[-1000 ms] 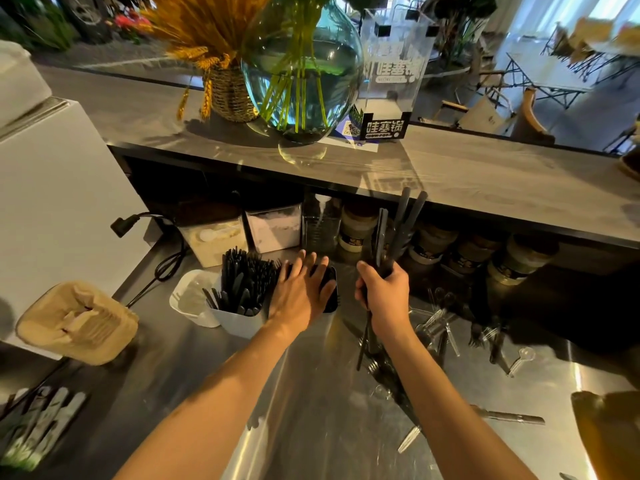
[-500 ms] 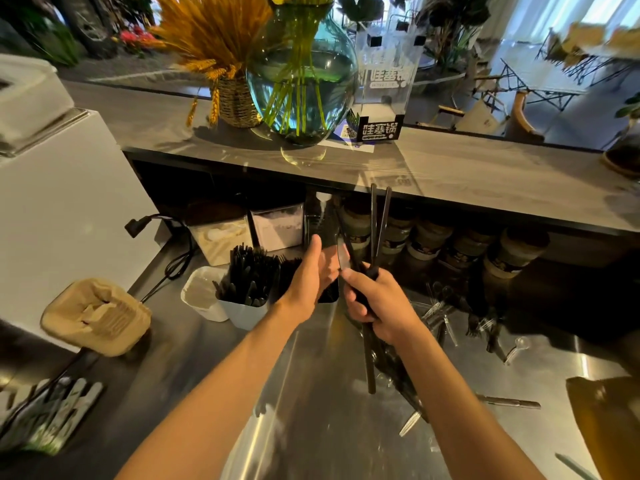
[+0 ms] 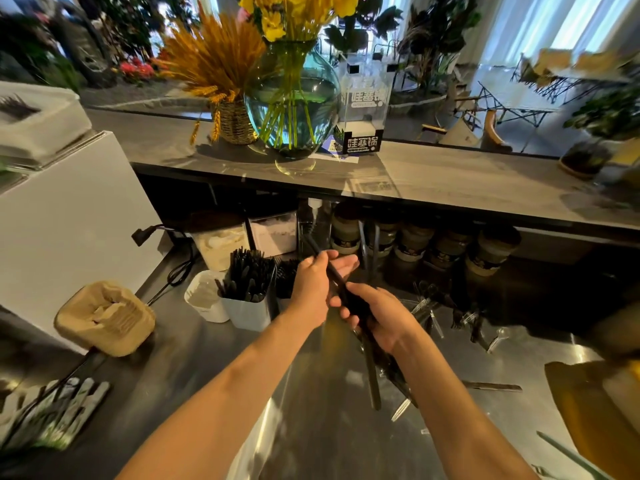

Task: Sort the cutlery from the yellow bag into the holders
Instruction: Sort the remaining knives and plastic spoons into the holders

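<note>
The right hand [image 3: 379, 315] has its fingers curled round a bundle of black cutlery [image 3: 360, 317], whose long handles stick out below the palm and slant up past the fingertips. The left hand [image 3: 317, 289] meets the bundle's upper end, thumb and fingers pinching one black piece (which kind is too blurred to tell). Just left of the left fingers stand the white holders [image 3: 247, 308], one packed with black cutlery. Right of the right fingers, loose clear and dark pieces [image 3: 450, 317] lie on the steel counter [image 3: 329, 427], with the yellow bag [image 3: 595, 407] further right
</note>
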Demonstrator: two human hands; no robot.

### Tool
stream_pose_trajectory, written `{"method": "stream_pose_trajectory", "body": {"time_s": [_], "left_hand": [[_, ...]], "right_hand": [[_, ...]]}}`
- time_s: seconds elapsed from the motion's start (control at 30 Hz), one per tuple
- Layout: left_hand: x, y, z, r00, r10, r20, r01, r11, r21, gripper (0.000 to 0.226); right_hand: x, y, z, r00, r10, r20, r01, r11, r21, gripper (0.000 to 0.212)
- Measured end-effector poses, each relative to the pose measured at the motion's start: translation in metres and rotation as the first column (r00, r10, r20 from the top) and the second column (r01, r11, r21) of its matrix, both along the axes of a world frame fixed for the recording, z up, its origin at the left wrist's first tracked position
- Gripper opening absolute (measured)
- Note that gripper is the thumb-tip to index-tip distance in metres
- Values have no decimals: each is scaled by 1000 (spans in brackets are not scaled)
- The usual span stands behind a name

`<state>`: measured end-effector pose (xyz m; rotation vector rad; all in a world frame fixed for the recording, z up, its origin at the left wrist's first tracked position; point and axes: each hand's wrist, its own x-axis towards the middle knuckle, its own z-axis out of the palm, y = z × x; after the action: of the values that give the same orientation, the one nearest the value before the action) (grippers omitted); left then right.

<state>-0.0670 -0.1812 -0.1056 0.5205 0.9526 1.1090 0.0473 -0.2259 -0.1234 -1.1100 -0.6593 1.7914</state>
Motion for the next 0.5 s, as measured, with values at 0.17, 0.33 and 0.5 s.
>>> {"method": "stream_pose_trajectory", "body": {"time_s": [0.17, 0.33, 0.5], "left_hand": [[-3, 0, -2, 988, 116, 105, -114, 993, -29, 25], [-19, 21, 7, 915, 312, 256, -309, 949, -52, 31], [-37, 34, 23, 840, 386, 382, -420, 907, 8, 36]], "right_hand": [[-3, -6, 9, 999, -25, 44, 27, 999, -46, 28], [3, -6, 12, 988, -47, 148, 53, 998, -37, 27], [-6, -3, 8, 964, -246, 100, 253, 965, -73, 27]]}}
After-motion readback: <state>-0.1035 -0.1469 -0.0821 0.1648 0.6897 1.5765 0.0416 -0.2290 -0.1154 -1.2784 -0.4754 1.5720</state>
